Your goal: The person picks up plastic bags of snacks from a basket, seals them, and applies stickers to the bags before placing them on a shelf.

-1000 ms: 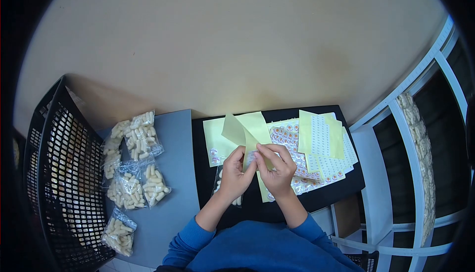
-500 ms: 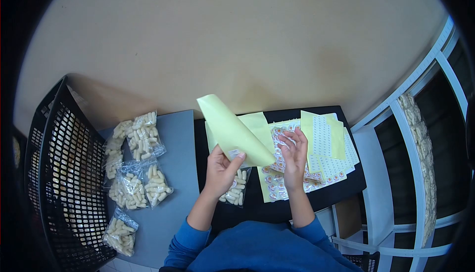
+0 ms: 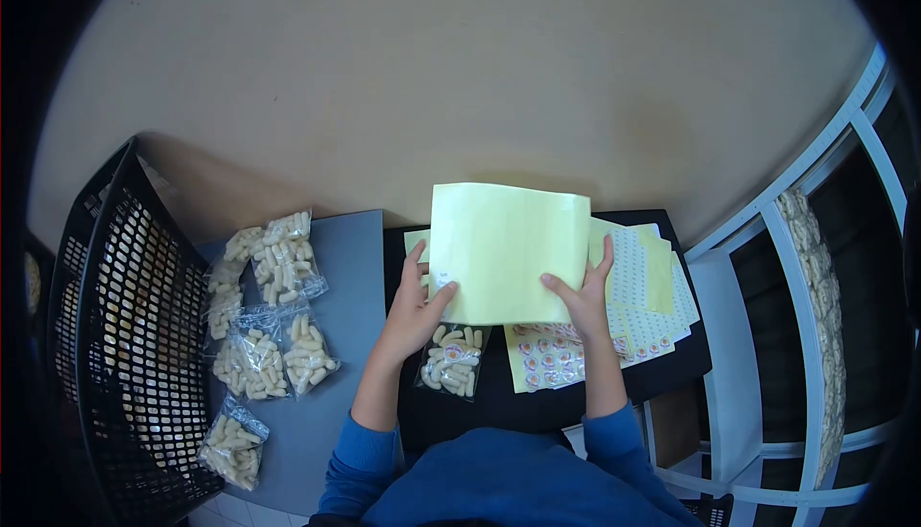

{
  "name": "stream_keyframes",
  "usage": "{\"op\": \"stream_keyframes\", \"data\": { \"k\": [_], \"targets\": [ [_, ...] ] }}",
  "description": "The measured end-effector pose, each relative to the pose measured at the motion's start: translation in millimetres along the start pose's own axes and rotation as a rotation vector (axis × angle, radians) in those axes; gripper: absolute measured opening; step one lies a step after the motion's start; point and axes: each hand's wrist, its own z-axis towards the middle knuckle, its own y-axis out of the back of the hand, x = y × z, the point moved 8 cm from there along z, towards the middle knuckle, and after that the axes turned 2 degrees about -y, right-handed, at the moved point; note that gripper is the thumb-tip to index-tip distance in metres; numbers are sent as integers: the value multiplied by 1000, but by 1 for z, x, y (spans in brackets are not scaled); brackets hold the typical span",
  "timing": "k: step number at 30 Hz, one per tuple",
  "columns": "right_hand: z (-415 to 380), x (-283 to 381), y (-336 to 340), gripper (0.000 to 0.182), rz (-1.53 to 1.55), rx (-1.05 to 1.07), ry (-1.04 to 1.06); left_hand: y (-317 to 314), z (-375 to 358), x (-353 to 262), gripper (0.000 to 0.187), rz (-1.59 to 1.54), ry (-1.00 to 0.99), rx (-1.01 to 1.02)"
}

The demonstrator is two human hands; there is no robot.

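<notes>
Both hands hold a pale yellow sticker backing sheet (image 3: 508,254) up over the black table, broad side toward me. My left hand (image 3: 411,311) grips its left edge, thumb on the near face beside a small pale mark low on the sheet. On the right edge, my right hand (image 3: 586,304) has its thumb in front and fingers behind. Below the sheet lies a clear bag of pale puffed sticks (image 3: 449,364) with a round sticker on it. Sheets of round stickers (image 3: 549,362) lie partly hidden under the held sheet and my right hand.
More printed yellow-and-white sheets (image 3: 662,278) are spread at the table's right side. Several filled clear bags (image 3: 251,364) rest on the grey surface (image 3: 350,287) at left. A tall black plastic basket (image 3: 144,335) stands beyond them. White metal shelving (image 3: 739,364) is at right.
The yellow sheet, earlier curled and held by my left hand alone, is now spread flat. My right hand has moved from above the sticker sheets to take its right edge.
</notes>
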Motion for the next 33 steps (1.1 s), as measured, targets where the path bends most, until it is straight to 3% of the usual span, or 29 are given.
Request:
{"op": "stream_keyframes", "data": {
  "k": [2, 3, 4, 6, 7, 11, 13, 14, 17, 19, 21, 24, 26, 28, 29, 31, 32, 33],
  "targets": [
    [19, -3, 25, 105, -448, -129, 166, 22, -6, 26, 66, 717, 158, -39],
    [26, -9, 31, 106, -488, -140, 195, 24, -9, 38, 82, 890, 183, 35],
    [30, -16, 37, 106, -489, -139, 196, 23, -15, 46, 82, 890, 182, 34],
    [33, -21, 42, 104, -731, -221, 128, 21, -28, 58, 88, 1296, 464, 73],
    [36, -28, 43, 104, -733, -218, 129, 23, -33, 69, 93, 1298, 574, 92],
    [30, -26, 42, 101, -1044, -360, 260, 32, -36, 85, 86, 1303, 496, 80],
    [24, -18, 36, 100, -1203, -403, 293, 30, -34, 79, 61, 980, 489, 62],
    [20, -11, 30, 95, -1225, -390, 388, 32, -35, 76, 61, 981, 491, 59],
    [10, 7, 14, 87, -1307, -358, 528, 19, -33, 57, 22, 695, 328, 135],
    [8, 10, 9, 85, -1368, -338, 573, 19, -34, 51, 21, 619, 330, 163],
    [16, -4, 5, 77, -1262, -137, 487, 14, -36, 40, 18, 523, 341, 234],
    [16, -11, 2, 74, -1055, -80, 479, 5, -27, 14, 18, 334, 176, 186],
    [14, -9, -4, 72, -1034, -88, 532, -2, -25, 5, 21, 279, 203, 160],
    [16, -16, -1, 66, -874, -84, 317, -10, -21, -4, 22, 70, 133, 140],
    [18, -18, 1, 66, -873, -88, 321, -15, -20, -10, 23, 6, 109, 136],
    [22, -23, 9, 43, -766, -131, 361, -22, -17, -15, 24, -39, 79, 117],
    [23, -18, 8, 43, -764, -131, 366, -23, -14, -20, 25, -86, 51, 93],
    [23, -13, 13, 31, -510, -155, 350, -25, -12, -23, 26, -68, 34, 79]
  ]
}}
